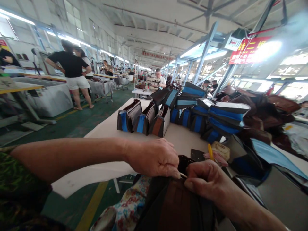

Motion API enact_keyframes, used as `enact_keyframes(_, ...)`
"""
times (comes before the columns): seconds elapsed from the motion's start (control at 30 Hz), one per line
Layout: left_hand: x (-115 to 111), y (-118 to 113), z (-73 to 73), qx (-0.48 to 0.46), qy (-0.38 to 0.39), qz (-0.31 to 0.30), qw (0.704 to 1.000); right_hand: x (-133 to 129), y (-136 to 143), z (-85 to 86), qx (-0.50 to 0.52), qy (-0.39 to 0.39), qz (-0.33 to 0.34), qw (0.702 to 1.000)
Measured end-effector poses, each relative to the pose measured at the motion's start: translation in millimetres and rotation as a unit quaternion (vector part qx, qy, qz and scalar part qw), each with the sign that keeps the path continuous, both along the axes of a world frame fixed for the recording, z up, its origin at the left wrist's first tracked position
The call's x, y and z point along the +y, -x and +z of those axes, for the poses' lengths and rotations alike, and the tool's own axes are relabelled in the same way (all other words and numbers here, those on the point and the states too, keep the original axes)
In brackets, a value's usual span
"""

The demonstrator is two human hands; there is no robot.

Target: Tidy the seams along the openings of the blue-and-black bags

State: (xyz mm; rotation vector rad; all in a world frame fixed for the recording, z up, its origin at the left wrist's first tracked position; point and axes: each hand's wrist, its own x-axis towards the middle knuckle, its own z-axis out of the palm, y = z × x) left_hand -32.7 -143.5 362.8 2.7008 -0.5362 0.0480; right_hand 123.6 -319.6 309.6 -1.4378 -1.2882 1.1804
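A dark bag [178,202] with a brown centre stripe lies over my lap on a flowered cloth [130,203]. At its top edge my left hand [157,158] is closed, thumb and fingers pressed together on the bag's edge. My right hand [204,179] pinches the same edge just to the right, fingers curled. Between the two hands shows a small shiny metal piece [183,175]. What lies under the fingertips is hidden. Beyond the hands, three bags stand upright on the pale table [103,133], two with blue stripes [141,123] and one with a brown stripe [157,126].
Many blue and grey bags [223,118] are piled at the right, brown ones [260,109] behind them. A yellow-handled tool [210,151] lies by a pink cloth [218,158]. Grey bag parts [281,189] stand close by my right forearm. People stand and sit further back.
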Motion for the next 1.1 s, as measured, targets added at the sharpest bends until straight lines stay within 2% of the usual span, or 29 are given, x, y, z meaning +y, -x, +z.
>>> enact_keyframes(0.07,-4,1,-1.8,-0.064,-0.070,0.016,0.995,3,0,-3.3,-0.001,0.013,-0.010,1.000)
enact_keyframes(0.1,-5,1,-2.6,-0.080,-0.082,0.019,0.993,4,-1,-3.6,-0.002,0.024,-0.007,1.000)
enact_keyframes(0.2,-5,-2,-3.2,-0.095,-0.055,-0.001,0.994,7,-5,2.5,-0.002,0.043,0.035,0.998)
enact_keyframes(0.33,-2,-7,-2.5,-0.089,0.001,-0.023,0.996,12,-8,16.1,-0.006,0.024,0.111,0.993)
enact_keyframes(0.4,0,-9,-4.2,-0.063,0.039,-0.023,0.997,13,-8,18.3,-0.017,0.017,0.136,0.990)
enact_keyframes(0.5,2,-10,-7.9,0.028,0.129,-0.007,0.991,13,-7,15.6,-0.011,0.012,0.152,0.988)
enact_keyframes(0.63,3,-9,-7.4,0.138,0.296,0.064,0.943,8,-5,11.0,-0.015,0.004,0.129,0.992)
enact_keyframes(0.7,4,-10,-4.4,0.166,0.347,0.079,0.920,6,-6,9.9,-0.018,-0.002,0.121,0.992)
enact_keyframes(0.77,6,-11,-1.6,0.193,0.356,0.081,0.911,5,-8,9.4,-0.023,-0.002,0.116,0.993)
enact_keyframes(0.93,8,-12,-3.6,0.258,0.313,0.102,0.908,7,-5,11.9,-0.075,0.002,0.096,0.993)
enact_keyframes(1.1,-2,-3,-10.6,0.203,0.321,0.160,0.911,11,-3,12.6,-0.061,-0.021,0.102,0.993)
